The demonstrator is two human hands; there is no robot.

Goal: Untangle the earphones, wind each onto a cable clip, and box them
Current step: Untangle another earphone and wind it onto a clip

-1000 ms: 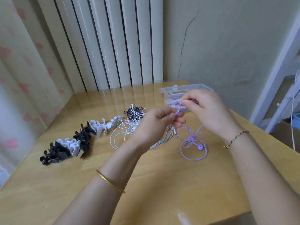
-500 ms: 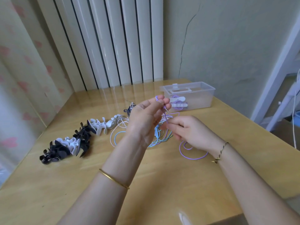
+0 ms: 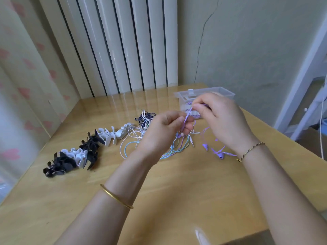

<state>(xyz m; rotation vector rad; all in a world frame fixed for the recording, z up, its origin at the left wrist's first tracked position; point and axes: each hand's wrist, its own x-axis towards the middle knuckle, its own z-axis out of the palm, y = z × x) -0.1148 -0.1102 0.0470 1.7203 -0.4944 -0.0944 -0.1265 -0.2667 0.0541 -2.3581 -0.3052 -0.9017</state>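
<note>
Purple earphone (image 3: 188,114): lilac cable, thin and limp; a short run is pulled taut between both hands above the counter (image 3: 177,200), the rest trails down to the right
Earbuds (image 3: 220,155): two lilac buds of the same set, lying on the counter just beside the right wrist
Left hand (image 3: 168,133): fingers curled, thumb and forefinger pinching the lower end of the taut run; judged to be the anchor
Right hand (image 3: 221,119): fingertips pinched together on the upper end, raised in front of the box; judged to be drawing the cable straight and clear of the heap
Tangle (image 3: 141,137): white, pale blue, green and dark blue cables heaped on the counter behind and under the left hand; not yet sorted
Cable clips (image 3: 83,152): black and white, laid in a row left of the tangle, near at hand as a supply; none seen in either hand
Box (image 3: 224,93): clear plastic, at the far right of the counter; lilac and white show through its wall, likely one finished set
Stage: untangling, by judgement; winding not yet begun
</note>
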